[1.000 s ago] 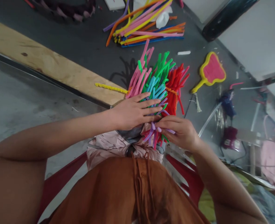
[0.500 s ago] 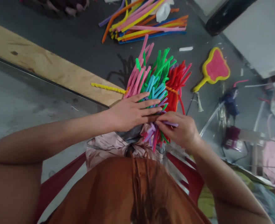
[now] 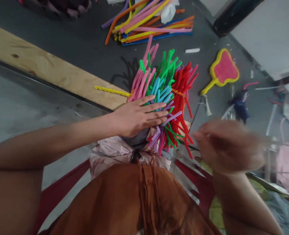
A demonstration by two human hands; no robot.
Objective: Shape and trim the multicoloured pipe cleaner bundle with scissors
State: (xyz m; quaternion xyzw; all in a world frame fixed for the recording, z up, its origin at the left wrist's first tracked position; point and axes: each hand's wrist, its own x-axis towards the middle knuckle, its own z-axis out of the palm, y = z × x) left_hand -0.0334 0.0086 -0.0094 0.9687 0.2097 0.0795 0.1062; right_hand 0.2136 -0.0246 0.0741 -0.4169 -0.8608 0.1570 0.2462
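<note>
The left hand (image 3: 136,117) lay open on light, bendy pipe cleaners (image 3: 167,81) — likely best pinched mid-bundle — the blurred right hand (image 3: 229,145), its grip unreadable.

Bundle of pipe cleaners (image 3: 164,81): pink, green, blue, red and purple stems, fanned out and pointing away from the person, with the near ends splayed loose. An orange tie (image 3: 177,92) wraps the red group. The bundle lies pressed beneath the flat left hand (image 3: 136,117).
</note>
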